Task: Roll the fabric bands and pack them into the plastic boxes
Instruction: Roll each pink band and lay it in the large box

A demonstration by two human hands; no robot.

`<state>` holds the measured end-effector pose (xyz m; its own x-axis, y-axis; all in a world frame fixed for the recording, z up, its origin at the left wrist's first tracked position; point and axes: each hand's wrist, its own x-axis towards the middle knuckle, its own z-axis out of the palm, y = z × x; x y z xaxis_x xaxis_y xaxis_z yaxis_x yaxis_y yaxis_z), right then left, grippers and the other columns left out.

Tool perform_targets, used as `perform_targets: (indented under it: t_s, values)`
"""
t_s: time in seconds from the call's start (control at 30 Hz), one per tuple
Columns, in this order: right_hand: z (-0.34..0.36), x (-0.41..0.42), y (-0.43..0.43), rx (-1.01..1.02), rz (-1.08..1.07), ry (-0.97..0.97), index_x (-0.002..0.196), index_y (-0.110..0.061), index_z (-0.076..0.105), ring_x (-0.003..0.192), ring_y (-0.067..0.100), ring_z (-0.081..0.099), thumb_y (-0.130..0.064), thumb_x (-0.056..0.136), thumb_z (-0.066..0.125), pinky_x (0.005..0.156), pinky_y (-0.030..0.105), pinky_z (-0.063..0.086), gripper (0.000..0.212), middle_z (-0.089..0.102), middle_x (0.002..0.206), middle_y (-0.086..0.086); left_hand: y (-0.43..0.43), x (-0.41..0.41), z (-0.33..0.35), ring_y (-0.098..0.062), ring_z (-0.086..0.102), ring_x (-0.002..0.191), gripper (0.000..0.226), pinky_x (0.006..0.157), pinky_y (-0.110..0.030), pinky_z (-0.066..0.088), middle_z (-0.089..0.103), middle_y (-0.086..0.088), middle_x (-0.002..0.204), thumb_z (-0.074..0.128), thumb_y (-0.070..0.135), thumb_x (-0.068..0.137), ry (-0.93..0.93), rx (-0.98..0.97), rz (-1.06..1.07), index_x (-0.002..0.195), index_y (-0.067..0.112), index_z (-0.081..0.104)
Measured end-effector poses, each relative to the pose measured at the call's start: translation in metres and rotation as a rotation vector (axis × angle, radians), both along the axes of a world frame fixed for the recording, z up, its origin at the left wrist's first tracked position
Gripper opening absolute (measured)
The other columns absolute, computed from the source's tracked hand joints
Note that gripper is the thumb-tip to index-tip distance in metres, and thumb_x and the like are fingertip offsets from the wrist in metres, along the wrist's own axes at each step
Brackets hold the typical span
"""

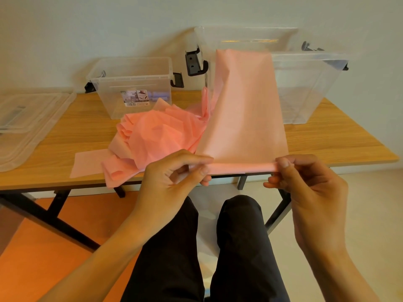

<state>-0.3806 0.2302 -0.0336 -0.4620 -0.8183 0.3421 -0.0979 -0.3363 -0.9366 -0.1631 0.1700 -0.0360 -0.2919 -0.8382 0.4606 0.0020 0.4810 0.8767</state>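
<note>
Kim: Grip status: left hand (170, 173) and right hand (309, 184) each pinch one end of the near edge of a pink fabric band (244, 114). Thumbs on top, fingers (205, 182) curled under. Neither hand is spread.

Lee: Rolled yet?

Kim: Barely. The near edge is turned into a thin tube between the two hands, a turn or two at a guess. The rest is flat and runs up and away. It's held in the air just off the counter (338, 144), above the knees (239, 214).

Lee: Far end?

Kim: It reaches the front wall of the large plastic box (305, 88), near the rim. Resting on it or only in front of it, can't tell.

Lee: Backlog?

Kim: Pile of pink bands (157, 136) crumpled on the counter, left of the held one and just in front of the small plastic box (130, 73). Some hang over the near edge. None look rolled.

Lee: Anything packed?

Kim: Lilac rolls (160, 95) show through the small box, low on its right side. They look to be inside. No pink in either box. Both are open, lids (28, 118) stacked at the counter's far left.

Lee: Progress call?

Kim: Early. My read is one colour is boxed and pink has just started. Left to do: finish this roll, box it, then work through the pile.

Lee: Risk?

Kim: Thin, limp fabric. The tube could go slack or skew if one pinch gets ahead of the other.
</note>
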Motion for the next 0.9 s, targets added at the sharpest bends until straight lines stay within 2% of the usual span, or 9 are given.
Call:
perform_targets:
  t_s: [0.13,0.3,0.4,0.53,0.73,0.9]
  values:
    - [0.0009,0.0008,-0.0002,-0.002,-0.011,0.020,0.091,-0.012,0.071,0.063,0.024,0.069,-0.026,0.091,0.065,0.069,0.036,0.062,0.015,0.071,0.073,0.005,0.0005,0.0041,-0.0006,-0.022,0.071,0.089,0.026,0.081,-0.025,0.058,0.071,-0.004,0.092,0.074,0.005,0.081,-0.016,-0.025,0.005,0.106,0.006,0.074]
    - [0.0004,0.0028,0.0002,0.008,0.013,-0.012,0.090,-0.010,0.070,0.060,0.026,0.065,-0.026,0.088,0.066,0.062,0.029,0.059,0.017,0.068,0.070,0.005,-0.0017,0.0052,0.0003,-0.022,0.068,0.072,0.014,0.075,-0.027,0.057,0.068,-0.004,0.083,0.071,0.001,0.085,-0.004,-0.036,-0.011,0.099,0.002,0.074]
    - [-0.0002,0.0031,0.0005,-0.010,0.033,-0.011,0.097,-0.012,0.070,0.060,0.027,0.064,-0.020,0.090,0.067,0.062,0.031,0.059,0.011,0.067,0.072,0.009,-0.0005,0.0044,-0.0004,-0.022,0.065,0.070,0.008,0.073,-0.028,0.056,0.065,-0.006,0.079,0.068,0.003,0.088,-0.008,-0.019,-0.007,0.095,0.001,0.073]
    - [0.0000,0.0025,0.0012,-0.016,0.053,-0.007,0.091,-0.010,0.071,0.061,0.027,0.064,-0.024,0.088,0.068,0.064,0.031,0.057,0.015,0.068,0.073,0.007,0.0014,0.0035,-0.0022,-0.020,0.064,0.068,0.009,0.072,-0.026,0.055,0.065,-0.004,0.073,0.066,0.008,0.092,0.012,0.040,-0.007,0.092,0.000,0.070]
    - [0.0044,0.0000,0.0037,0.009,0.130,-0.040,0.099,-0.013,0.074,0.070,0.025,0.071,-0.027,0.075,0.076,0.073,0.026,0.060,0.028,0.075,0.081,0.007,0.0032,0.0024,-0.0010,-0.018,0.064,0.065,0.006,0.072,-0.024,0.056,0.064,-0.010,0.076,0.066,0.005,0.092,0.045,0.060,0.013,0.096,0.002,0.066]
    - [0.0035,0.0012,0.0021,0.007,0.128,-0.012,0.094,-0.015,0.073,0.073,0.029,0.066,-0.027,0.083,0.069,0.067,0.024,0.058,0.016,0.070,0.082,0.006,0.0043,0.0009,0.0007,-0.022,0.066,0.063,0.010,0.077,-0.026,0.056,0.065,-0.008,0.077,0.063,0.008,0.092,0.046,0.043,0.014,0.102,0.005,0.066]
